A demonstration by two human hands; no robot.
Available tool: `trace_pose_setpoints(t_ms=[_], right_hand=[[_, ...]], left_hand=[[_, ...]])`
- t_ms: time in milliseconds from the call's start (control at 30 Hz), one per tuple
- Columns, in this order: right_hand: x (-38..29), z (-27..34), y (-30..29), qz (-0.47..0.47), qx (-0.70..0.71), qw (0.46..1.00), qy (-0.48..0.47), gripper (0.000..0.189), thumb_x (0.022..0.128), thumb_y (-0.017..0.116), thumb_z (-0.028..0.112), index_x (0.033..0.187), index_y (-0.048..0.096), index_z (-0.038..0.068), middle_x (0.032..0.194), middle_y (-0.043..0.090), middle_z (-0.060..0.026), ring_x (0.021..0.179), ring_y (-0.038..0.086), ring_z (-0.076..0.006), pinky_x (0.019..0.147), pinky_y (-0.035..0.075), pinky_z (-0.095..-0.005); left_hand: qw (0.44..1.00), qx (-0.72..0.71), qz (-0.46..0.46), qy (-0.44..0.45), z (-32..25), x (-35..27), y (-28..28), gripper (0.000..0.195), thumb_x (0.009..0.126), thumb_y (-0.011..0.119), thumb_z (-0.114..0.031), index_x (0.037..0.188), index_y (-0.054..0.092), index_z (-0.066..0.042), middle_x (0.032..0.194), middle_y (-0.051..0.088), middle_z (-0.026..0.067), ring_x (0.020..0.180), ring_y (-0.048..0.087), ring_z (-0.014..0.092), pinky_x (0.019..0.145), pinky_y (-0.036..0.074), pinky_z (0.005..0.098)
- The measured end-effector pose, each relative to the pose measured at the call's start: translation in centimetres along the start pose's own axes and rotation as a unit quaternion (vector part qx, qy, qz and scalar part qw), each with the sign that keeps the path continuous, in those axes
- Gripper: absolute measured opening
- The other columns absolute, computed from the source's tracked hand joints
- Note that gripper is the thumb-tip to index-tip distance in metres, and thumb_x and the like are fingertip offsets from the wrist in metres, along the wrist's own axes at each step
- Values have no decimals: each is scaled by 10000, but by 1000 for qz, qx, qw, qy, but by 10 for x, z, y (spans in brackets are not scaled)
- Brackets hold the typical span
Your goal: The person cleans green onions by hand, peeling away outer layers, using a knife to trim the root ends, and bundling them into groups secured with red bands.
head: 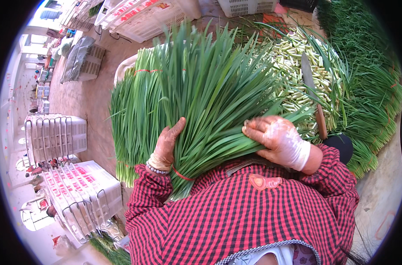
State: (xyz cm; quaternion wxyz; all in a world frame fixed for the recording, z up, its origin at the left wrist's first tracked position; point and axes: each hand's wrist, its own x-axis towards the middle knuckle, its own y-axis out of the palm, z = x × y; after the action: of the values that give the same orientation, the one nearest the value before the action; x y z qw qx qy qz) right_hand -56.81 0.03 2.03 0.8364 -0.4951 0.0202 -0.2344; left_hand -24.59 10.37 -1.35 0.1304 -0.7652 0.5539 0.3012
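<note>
A fanned bundle of garlic chives [207,99] leans against my front, its cut ends low near my waist. An orange-red band [182,175] circles it near those ends. My left hand [166,144], in a thin stained glove, grips the bundle's left side above the band, thumb pointing up. On the right edge, my gloved right hand [280,140] curls its fingers over the outer leaves; it is slightly blurred. Banded chive bundles [134,109] lie just left of the one I hold. Beyond my right hand, a knife [310,79] with a wooden handle rests on cut stem ends [287,53].
More chives [363,86] are heaped along the right, several bundles banded. White plastic crates [148,20] stand at the top. Other crates with wire handles [85,192] stand on the floor [98,99] at left. A grey cover drapes over another crate [91,61].
</note>
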Motion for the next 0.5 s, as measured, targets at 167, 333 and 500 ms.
trace_pose_setpoints(t_ms=[167, 333, 500], right_hand=[[46, 40, -53, 28, -32, 997, -61, 932, 641, 807, 367, 1413, 434, 0, 1503, 406, -166, 1423, 355, -335, 1192, 231, -517], [79, 42, -10, 153, -74, 980, -102, 1099, 632, 821, 439, 1468, 301, -50, 1428, 467, -236, 1372, 411, -352, 1177, 256, -493], [61, 12, 14, 322, 66, 944, 37, 1185, 676, 794, 524, 1510, 169, -40, 1234, 591, -261, 1039, 651, -393, 878, 532, -447]], left_hand=[[985, 18, 98, -143, -55, -1, 48, 446, 952, 640, -292, 1279, 568, 3, 1153, 679, 141, 1032, 664, 173, 900, 526, 296], [865, 314, 346, 184, 1, 28, 35, 543, 925, 667, -400, 1313, 558, -35, 1238, 627, 132, 1180, 565, 223, 1000, 459, 364], [873, 400, 273, 56, -45, -18, 44, 603, 920, 694, -364, 1364, 529, 10, 1284, 618, 164, 1227, 551, 245, 1075, 397, 349]])
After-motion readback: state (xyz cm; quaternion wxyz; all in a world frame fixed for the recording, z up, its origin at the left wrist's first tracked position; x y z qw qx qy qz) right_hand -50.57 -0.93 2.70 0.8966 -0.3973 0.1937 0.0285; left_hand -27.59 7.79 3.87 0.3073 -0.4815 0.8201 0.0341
